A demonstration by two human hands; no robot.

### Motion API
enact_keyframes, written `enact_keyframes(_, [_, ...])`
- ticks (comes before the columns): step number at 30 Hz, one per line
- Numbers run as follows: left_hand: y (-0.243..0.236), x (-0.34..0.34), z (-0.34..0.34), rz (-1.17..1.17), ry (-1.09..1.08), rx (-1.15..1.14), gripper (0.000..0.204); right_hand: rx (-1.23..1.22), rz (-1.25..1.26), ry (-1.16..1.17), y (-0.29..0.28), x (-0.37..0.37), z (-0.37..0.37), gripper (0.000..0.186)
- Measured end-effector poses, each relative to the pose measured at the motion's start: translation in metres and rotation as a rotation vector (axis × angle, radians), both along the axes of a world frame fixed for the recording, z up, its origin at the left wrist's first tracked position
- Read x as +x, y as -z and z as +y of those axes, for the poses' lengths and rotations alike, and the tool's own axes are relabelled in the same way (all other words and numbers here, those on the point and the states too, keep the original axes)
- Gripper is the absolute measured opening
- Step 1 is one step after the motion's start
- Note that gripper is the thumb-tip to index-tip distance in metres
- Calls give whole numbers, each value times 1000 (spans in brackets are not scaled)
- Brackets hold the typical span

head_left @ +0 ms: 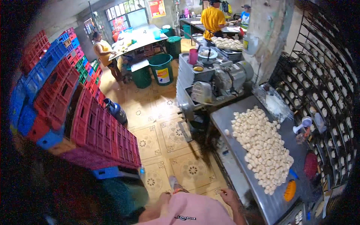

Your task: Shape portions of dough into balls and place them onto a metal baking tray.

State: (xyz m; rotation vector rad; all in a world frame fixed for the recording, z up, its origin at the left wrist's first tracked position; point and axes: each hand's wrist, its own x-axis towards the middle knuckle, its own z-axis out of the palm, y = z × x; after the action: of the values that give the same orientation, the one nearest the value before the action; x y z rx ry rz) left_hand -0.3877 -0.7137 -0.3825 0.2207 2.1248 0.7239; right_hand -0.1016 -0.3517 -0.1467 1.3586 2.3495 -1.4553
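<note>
Right hand [227,195] hangs loose, fingers half curled, holding nothing, just short of the steel table [240,112] edge. Dough pieces [260,150] lie heaped beyond it to its right. Left hand is not visible. Red crates [93,127] stand well apart, left.

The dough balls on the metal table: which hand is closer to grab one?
Probably the right hand: it hangs beside the metal table with the dough balls. The left hand is over the floor.
</note>
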Motion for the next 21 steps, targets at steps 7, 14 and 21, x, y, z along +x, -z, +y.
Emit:
enact_keyframes(7, [-18,-177,16,-177,-390,146,40,104,-114,148,134,-118,-19,32])
enact_keyframes(14, [-63,-320,45,-124,-438,316,44,-268,-386,345,166,-204,-7,25])
enact_keyframes(21, [-14,-372,-3,-144,-492,216,34,-156,-228,82,198,-346,6,38])
